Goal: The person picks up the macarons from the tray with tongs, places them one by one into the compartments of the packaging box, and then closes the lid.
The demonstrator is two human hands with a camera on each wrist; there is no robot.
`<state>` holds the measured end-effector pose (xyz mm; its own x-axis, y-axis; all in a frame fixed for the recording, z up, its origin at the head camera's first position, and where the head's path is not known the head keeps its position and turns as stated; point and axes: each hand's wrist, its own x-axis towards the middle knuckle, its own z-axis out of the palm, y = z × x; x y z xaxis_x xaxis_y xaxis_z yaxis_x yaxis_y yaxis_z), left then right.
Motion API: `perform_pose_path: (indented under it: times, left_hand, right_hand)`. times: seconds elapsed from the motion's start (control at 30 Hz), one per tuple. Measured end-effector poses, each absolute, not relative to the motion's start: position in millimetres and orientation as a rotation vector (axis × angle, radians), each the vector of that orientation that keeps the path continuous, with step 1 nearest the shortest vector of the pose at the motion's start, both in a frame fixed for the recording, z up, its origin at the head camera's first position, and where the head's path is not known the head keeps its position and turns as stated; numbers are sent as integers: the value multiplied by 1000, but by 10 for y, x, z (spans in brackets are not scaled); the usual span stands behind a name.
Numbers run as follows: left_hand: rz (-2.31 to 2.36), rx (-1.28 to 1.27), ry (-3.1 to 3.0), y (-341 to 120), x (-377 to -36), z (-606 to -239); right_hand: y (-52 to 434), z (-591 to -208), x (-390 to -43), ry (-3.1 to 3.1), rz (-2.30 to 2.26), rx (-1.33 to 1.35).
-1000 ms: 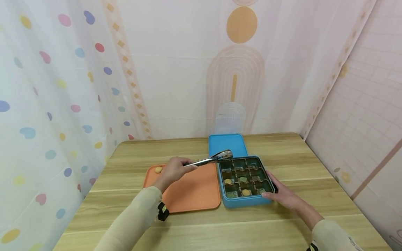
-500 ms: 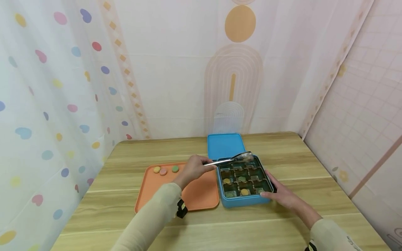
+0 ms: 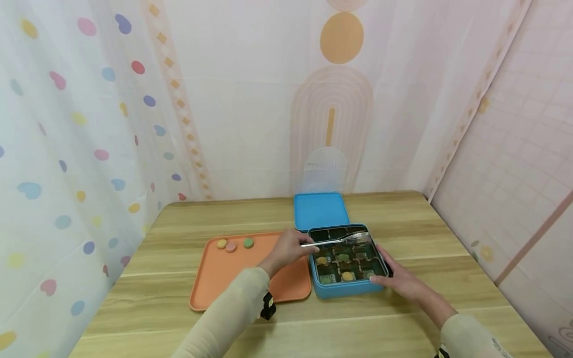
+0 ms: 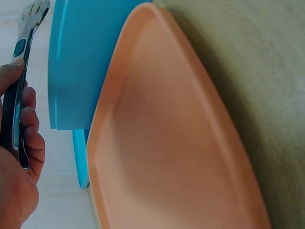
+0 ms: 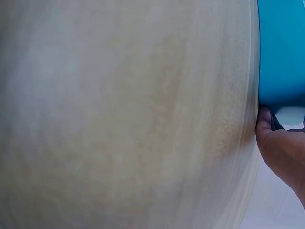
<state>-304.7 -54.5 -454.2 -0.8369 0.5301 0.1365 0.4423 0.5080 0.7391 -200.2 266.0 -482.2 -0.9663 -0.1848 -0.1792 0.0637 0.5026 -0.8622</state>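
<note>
My left hand (image 3: 290,247) grips a pair of metal tongs (image 3: 330,242) by the handle, with dark grip panels showing in the left wrist view. The tongs' scalloped end reaches over the rear half of a blue box (image 3: 346,289); whatever is between its tips is too small to make out. Inside the box, a dark divided insert holds several round yellow and green cookie-like pieces, among them a yellow piece (image 3: 347,276) in the front row. My right hand (image 3: 400,282) holds the box at its front right corner, thumb on the front rim and fingers along the side.
An orange tray (image 3: 215,283) lies left of the box, carrying a yellow piece (image 3: 222,243), a pink piece (image 3: 230,246) and a green piece (image 3: 248,242) near its back edge. Behind the box rests a blue lid (image 3: 320,209). A patterned curtain (image 3: 250,99) hangs beyond the wooden table (image 3: 322,328).
My left hand has carried the tongs rightward from above the tray, so their end has gone from the box's back left corner to over its right side. The right hand keeps its hold.
</note>
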Motion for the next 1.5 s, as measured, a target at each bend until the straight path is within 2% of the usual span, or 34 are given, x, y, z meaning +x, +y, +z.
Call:
perform_pose_path:
  times: [0.8, 1.5]
  left_hand:
    - [1269, 699, 2649, -655, -3075, -4489]
    - [1418, 564, 2745, -1520, -3160, -4316]
  right_hand:
    - [2713, -4778, -1998, 2505, -1424, -96]
    - [2739, -4788, -1979, 2497, -1448, -95]
